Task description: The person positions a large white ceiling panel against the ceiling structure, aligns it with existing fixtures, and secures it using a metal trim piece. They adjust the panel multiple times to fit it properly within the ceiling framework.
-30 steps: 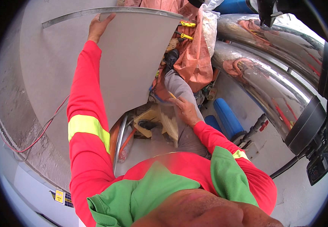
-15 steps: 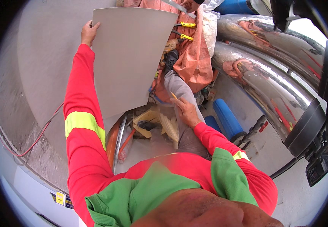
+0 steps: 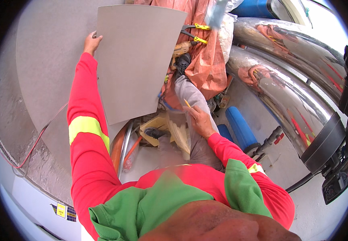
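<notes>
A flat grey board [image 3: 140, 60] lies in front of me, its right edge over an orange cloth. My left hand [image 3: 92, 43] is at the board's upper left edge, thumb over the rim; the other fingertips are partly hidden. My right hand [image 3: 201, 120] is closed around a short yellow pencil [image 3: 187, 103], held above my grey trouser leg [image 3: 192, 89], right of the board. A blurred grey-blue flat piece [image 3: 217, 15] hangs over the cloth beyond the board's upper right corner.
Yellow-handled tools [image 3: 201, 27] and a drill [image 3: 182, 48] lie on the orange cloth [image 3: 206, 74]. Large shiny metal cylinders [image 3: 274, 80] and a blue cylinder [image 3: 241, 126] stand at right. Cut board scraps [image 3: 178, 138] lie near my legs. A red cable [image 3: 31, 152] runs at left.
My left hand has slid toward me along the board's edge. The board has shifted slightly away. Another person's hand with a metal strip at the top has left view; a blurred piece shows there.
</notes>
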Action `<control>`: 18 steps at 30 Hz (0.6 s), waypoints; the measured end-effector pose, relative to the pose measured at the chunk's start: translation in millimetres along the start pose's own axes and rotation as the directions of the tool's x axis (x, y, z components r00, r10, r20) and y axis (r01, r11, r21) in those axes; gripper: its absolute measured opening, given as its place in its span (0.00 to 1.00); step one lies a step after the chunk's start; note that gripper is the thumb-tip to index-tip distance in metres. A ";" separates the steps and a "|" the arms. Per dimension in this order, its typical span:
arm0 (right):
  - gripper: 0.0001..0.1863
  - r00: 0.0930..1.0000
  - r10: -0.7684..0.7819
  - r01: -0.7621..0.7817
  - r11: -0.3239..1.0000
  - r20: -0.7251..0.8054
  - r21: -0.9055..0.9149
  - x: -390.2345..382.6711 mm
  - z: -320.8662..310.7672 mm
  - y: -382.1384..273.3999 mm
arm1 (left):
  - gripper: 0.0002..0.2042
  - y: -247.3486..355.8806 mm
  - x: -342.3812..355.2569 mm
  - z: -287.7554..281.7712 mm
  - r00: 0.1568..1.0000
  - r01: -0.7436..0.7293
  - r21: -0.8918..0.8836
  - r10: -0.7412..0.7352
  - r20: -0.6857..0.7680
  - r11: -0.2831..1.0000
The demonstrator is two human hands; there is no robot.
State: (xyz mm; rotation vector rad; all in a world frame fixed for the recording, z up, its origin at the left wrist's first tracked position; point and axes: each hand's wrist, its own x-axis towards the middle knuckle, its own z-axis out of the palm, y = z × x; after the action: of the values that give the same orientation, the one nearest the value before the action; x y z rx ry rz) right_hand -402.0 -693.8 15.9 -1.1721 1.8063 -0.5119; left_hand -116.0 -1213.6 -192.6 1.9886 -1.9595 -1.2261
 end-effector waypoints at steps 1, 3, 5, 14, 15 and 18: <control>0.20 1.000 -0.006 0.006 1.000 0.003 -0.003 -0.5 0.0 0.7 | 0.31 -4.4 -4.2 -1.6 0.997 0.083 0.018 -0.083 -0.001 0.996; 0.20 1.000 -0.019 0.018 1.000 -0.001 -0.019 -1.0 -0.3 1.9 | 0.33 -6.8 -13.6 -4.9 0.994 0.101 -0.042 -0.099 0.052 0.994; 0.21 1.000 -0.022 0.023 0.999 0.008 -0.029 -2.0 -0.5 2.1 | 0.34 -5.2 -27.9 -9.9 0.986 0.134 -0.082 -0.125 0.109 0.988; 0.16 1.000 -0.018 0.018 1.000 -0.007 -0.008 -6.3 0.7 -3.6 | 0.31 22.0 -105.8 -4.0 0.968 0.100 -0.126 -0.068 0.242 0.987; 0.16 1.000 -0.021 0.021 1.000 -0.013 -0.006 -7.3 2.0 -3.8 | 0.30 27.3 -117.5 -0.9 0.979 0.097 -0.116 -0.073 0.191 0.989; 0.16 0.999 -0.042 0.043 0.999 -0.035 0.013 -9.1 7.3 -1.6 | 0.24 53.9 -144.8 -3.4 0.979 0.020 0.099 -0.040 0.202 0.995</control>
State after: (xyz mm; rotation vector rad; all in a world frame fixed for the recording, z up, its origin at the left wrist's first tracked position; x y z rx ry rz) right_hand -393.6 -685.7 17.5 -1.2010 1.8074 -0.5714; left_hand -135.8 -1097.9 -92.1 2.0157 -2.1272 -1.4205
